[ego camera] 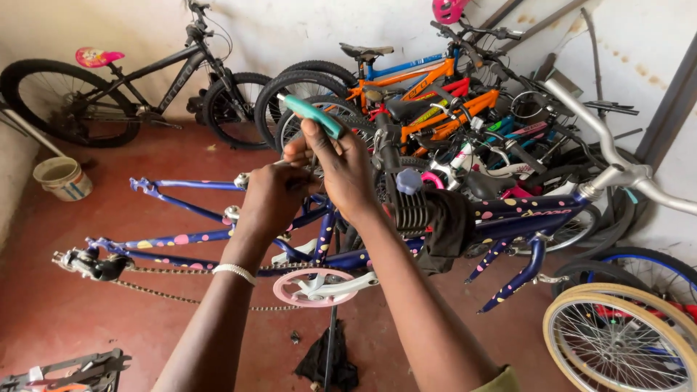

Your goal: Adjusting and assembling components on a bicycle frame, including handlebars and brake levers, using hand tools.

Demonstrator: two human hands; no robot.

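The right hand (341, 163) is closed around a tool with a smooth teal plastic handle (314, 115), which sticks up and to the left out of the fist. The left hand (272, 196) sits just beside it, fingers curled and pinched onto something small that cannot be made out, right above the small bicycle frame (348, 258). That frame is glossy dark blue metal tubing dotted with pink and yellow spots, held level in front of the person with no wheels on it. Below the hands sits a round pink chainring guard with a white crank (319, 287), and a slack, rusty-looking chain (181, 297) runs left to the rear derailleur (91, 263). A thin beaded bracelet (234, 271) circles the left wrist. A dull white plastic bucket (64, 178) with a coloured label band stands on the red floor at left. Stacked bicycles lean on the white wall behind.
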